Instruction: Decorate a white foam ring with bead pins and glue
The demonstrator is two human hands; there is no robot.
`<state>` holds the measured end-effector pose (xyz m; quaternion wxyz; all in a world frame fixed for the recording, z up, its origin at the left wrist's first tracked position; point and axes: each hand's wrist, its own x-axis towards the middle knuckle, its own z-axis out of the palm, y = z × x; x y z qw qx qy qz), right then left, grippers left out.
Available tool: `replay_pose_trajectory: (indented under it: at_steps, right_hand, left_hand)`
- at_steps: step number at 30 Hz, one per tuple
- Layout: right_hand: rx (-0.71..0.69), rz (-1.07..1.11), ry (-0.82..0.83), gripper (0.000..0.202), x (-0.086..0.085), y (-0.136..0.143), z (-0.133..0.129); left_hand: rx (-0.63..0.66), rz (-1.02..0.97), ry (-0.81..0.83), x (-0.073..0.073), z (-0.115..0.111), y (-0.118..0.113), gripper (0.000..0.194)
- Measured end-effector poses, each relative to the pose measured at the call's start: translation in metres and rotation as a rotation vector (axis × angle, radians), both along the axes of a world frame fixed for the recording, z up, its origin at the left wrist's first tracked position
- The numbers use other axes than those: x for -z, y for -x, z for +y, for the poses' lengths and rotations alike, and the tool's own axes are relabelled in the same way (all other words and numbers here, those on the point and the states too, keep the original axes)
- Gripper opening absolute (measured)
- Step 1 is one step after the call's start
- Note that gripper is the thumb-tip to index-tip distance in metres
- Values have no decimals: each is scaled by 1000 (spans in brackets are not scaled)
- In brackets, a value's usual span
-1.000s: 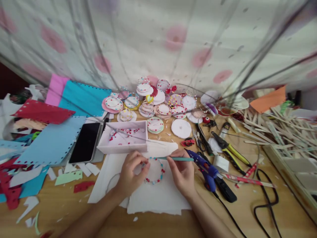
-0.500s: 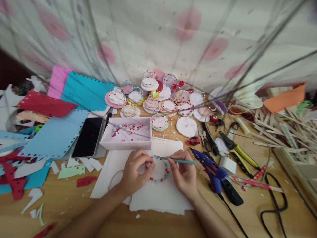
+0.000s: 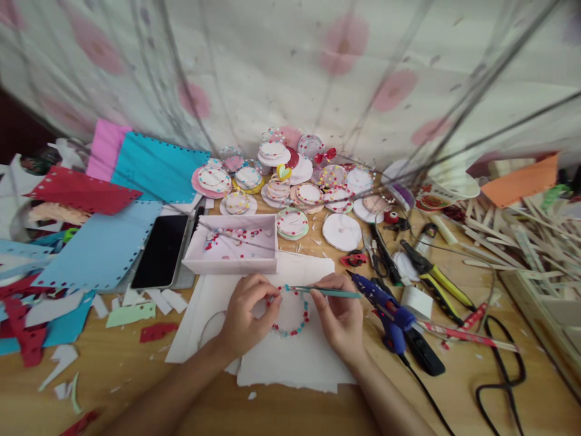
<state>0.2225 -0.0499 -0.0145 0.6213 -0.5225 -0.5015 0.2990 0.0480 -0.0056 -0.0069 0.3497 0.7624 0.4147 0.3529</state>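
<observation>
Near the bench's (image 3: 267,418) front edge, left hand (image 3: 249,310) pinching a beaded ring (image 3: 305,315), right hand (image 3: 339,313) gripping tweezers (image 3: 338,293), bead adjustment seems underway, needing steadiness next.

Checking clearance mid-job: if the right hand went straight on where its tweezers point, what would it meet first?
Probably the beaded ring, at its far edge; the tweezers' tips may be touching it, though depth is unclear. The left hand lies just beyond.

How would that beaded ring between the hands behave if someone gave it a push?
The beaded ring looks light, being a thin hoop with tiny beads. It is probably springy rather than floppy, since it forms a round loop beyond the left hand.
</observation>
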Motion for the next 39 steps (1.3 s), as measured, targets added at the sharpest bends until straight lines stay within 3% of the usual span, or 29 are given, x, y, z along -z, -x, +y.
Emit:
replay_pose_trajectory:
  at_steps: [7, 20, 39]
  right_hand:
    - [54, 105, 101, 13, -10, -3, 2]
    - [29, 190, 211, 17, -3, -4, 3]
    - [53, 211, 217, 17, 0, -3, 3]
  left_hand:
    - [13, -24, 24, 2, -1, 3, 13]
    - [53, -26, -19, -1, -2, 3, 15]
    - [63, -32, -25, 1, -1, 2, 13]
